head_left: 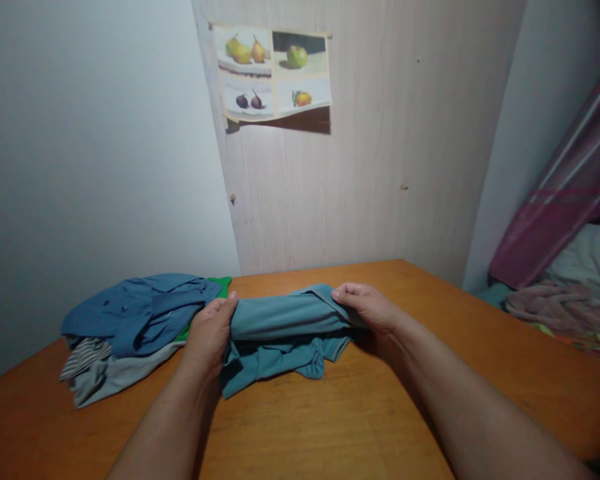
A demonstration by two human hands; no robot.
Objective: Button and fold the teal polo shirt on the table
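Note:
A teal shirt (285,319) is stretched between my two hands just above the table, its upper part folded into a band. Its lower part, with a striped trim edge, hangs or lies loosely on the wood below. My left hand (213,330) grips the left end of the band, thumb on top. At the right end my right hand (365,307) pinches the fabric between thumb and fingers. The fingers under the cloth are partly hidden. Close to my left hand lies a heap of clothes with a blue garment (145,310) on top.
Under the blue garment are a grey garment (125,377), a striped cloth (86,357) and a green one (223,285). The orange-brown wooden table (300,433) meets a wall with a fruit picture (275,77). Pink plastic sheeting (545,207) and piled fabrics (555,310) are at the right.

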